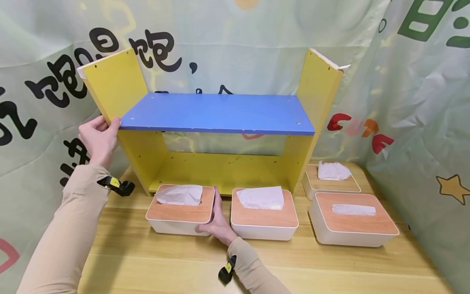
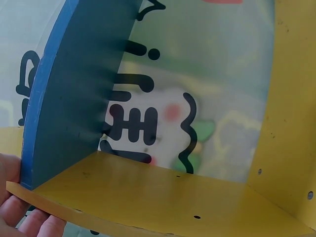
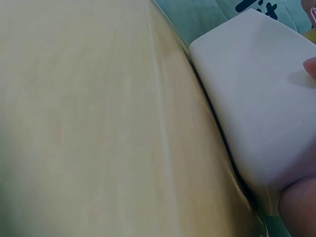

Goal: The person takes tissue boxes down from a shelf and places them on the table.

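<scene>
On the left, my left hand (image 1: 98, 138) grips the front edge of the yellow shelf unit (image 1: 114, 83), level with its blue middle board (image 1: 216, 113). In the left wrist view its fingers (image 2: 29, 222) curl round the side panel, with the thumb by the board's edge. My right hand (image 1: 216, 222) holds the right front corner of the left tissue box (image 1: 174, 226). Its thumb lies on the white front and the fingers reach along the right side. From the right wrist, the white box wall (image 3: 256, 98) shows close up; most of that hand is out of frame.
A middle tissue box (image 1: 264, 232) sits just right of my right hand. Further right stand another tissue box (image 1: 356, 239) and one behind it (image 1: 312, 183). A wooden tabletop (image 1: 165, 265) carries everything. Printed cloth (image 1: 235, 24) hangs behind and at both sides.
</scene>
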The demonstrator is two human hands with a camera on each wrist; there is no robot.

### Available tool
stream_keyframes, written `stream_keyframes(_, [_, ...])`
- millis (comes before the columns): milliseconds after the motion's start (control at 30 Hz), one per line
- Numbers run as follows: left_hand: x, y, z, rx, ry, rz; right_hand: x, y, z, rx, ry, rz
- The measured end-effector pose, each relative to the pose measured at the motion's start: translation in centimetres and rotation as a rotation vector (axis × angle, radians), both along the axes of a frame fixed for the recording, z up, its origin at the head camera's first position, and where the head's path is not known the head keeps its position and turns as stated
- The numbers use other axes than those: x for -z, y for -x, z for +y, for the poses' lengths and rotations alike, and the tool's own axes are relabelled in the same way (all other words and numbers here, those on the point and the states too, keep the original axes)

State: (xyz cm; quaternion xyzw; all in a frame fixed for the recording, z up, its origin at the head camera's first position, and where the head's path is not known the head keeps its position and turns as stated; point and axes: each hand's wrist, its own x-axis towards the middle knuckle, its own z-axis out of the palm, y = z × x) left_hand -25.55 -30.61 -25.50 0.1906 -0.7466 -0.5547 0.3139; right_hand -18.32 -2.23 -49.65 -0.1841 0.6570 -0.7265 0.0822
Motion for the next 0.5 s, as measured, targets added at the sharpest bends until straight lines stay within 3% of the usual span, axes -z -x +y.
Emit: stream_keyframes(500, [-0.07,-0.19,0.16,0.011,-0.002,0.001,-0.47,-0.47,0.15,0.049,-0.060,0.015])
